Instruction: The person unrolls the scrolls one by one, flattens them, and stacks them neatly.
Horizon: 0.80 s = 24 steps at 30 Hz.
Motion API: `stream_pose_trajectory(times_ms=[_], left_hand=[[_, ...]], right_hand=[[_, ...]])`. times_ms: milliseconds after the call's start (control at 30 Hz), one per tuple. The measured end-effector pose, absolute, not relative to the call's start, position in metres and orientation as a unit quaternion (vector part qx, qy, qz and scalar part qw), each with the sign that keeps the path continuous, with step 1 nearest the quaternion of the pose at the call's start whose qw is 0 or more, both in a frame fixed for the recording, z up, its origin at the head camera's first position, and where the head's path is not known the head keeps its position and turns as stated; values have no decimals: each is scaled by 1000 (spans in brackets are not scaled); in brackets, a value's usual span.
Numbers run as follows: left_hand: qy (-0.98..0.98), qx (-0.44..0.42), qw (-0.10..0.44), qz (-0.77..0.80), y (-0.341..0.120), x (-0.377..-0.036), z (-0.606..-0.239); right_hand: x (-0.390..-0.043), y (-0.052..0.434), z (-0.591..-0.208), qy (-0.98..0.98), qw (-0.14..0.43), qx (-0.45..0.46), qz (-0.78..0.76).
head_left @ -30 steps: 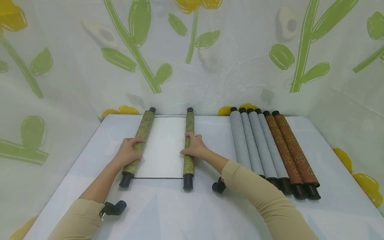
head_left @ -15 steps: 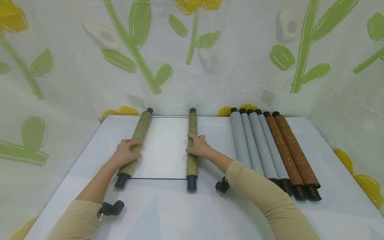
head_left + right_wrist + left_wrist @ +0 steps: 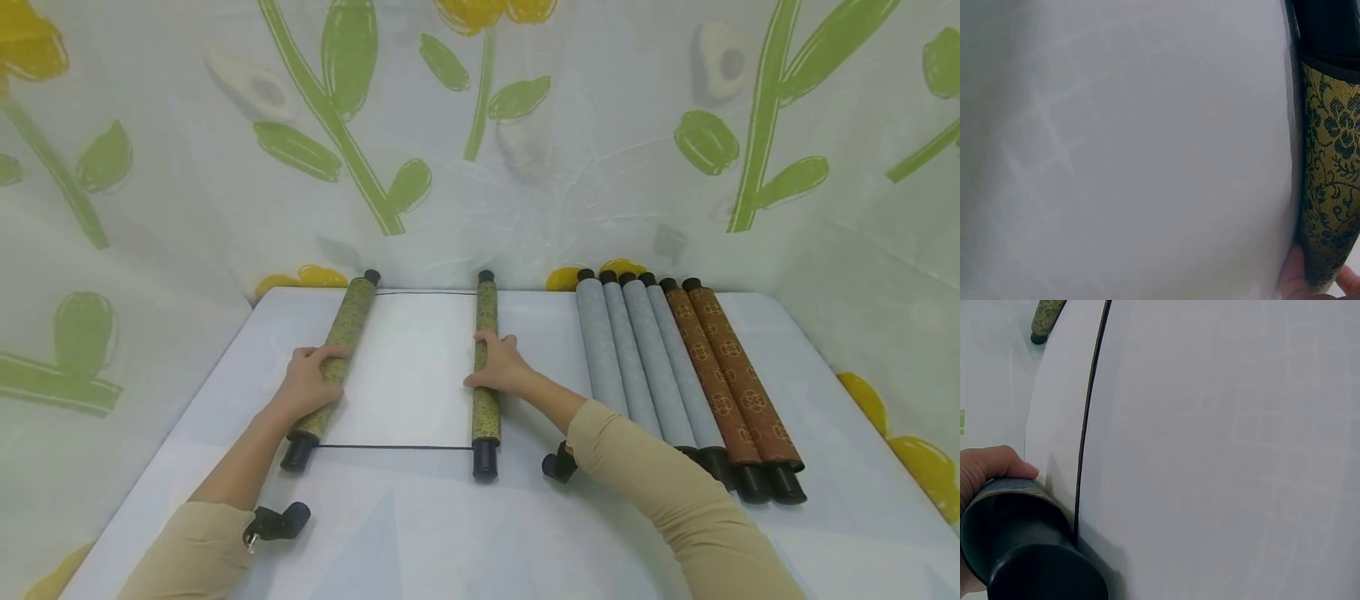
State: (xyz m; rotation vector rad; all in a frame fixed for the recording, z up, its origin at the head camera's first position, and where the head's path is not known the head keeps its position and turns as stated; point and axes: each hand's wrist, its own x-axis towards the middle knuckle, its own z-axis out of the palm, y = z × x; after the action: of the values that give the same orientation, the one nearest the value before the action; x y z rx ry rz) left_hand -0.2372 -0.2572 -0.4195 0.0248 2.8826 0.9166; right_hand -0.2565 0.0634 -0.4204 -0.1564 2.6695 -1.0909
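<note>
A scroll lies partly unrolled on the white table, its blank white sheet (image 3: pixel 412 367) edged by thin dark lines. Green-gold patterned rolls with black end knobs bound the sheet on both sides. My left hand (image 3: pixel 306 383) grips the left roll (image 3: pixel 352 321), thumb and fingers around its middle; in the left wrist view the roll's black knob (image 3: pixel 1047 575) is close to the camera. On the right roll (image 3: pixel 486 417), my right hand (image 3: pixel 501 363) holds the middle with its fingers spread around it. Floral brocade (image 3: pixel 1335 162) covers that roll in the right wrist view.
Several grey rolled scrolls (image 3: pixel 600 342) and two brown patterned ones (image 3: pixel 738 375) lie side by side at the right, partly behind my right sleeve (image 3: pixel 660 500). A curtain printed with plants (image 3: pixel 600 167) stands along the table's back edge. Black wrist devices (image 3: pixel 281 522) sit at my wrists.
The two green-gold rolls have moved apart, the left one leftward and the right one rightward, each with its hand. More of the white sheet shows between them.
</note>
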Motion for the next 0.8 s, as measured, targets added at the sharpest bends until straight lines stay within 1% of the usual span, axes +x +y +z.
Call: stream_pose_trajectory(times_ms=[133,400,600,800], left_hand=[[950,8,61,305,-261,-236,-418],[954,31,43,294,-269,-238,-417],[953,9,50,299,-273,-237,-415],[953,-5,51,299,-277,-237,-422]], right_hand=[[-257,64,-420,917,126,-52,-375],[-255,70,-413,918,141,-45,-368],[-253,79,-410,921,148,-42,-357],[-253,82,-411,922,147,-45,-356]])
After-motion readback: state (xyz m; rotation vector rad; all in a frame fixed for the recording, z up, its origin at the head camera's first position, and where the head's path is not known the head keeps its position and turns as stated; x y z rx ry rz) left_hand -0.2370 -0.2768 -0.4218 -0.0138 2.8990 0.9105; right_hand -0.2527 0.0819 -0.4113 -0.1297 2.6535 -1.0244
